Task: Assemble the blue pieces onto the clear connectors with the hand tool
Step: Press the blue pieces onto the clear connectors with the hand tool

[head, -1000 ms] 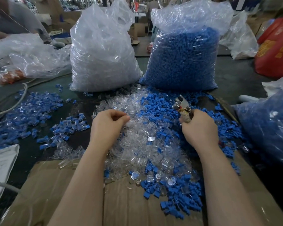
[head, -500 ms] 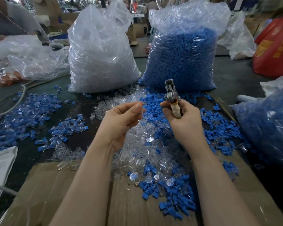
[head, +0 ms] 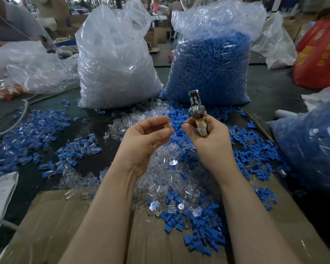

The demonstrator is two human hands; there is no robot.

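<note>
Left hand point(head: 145, 138): a clear connector point(head: 168, 124) is pinched at the fingertips, raised above the mixed pile point(head: 171, 174).
Right hand point(head: 210, 139): the hand tool point(head: 195, 109) is gripped upright, just beside the connector.

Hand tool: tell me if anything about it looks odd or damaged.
The hand tool, upright in the right hand, has its handle wound in worn, yellowish wrapping with a reddish stain just below the metal head. That looks makeshift rather than broken. The metal head shows no clear damage.
</note>
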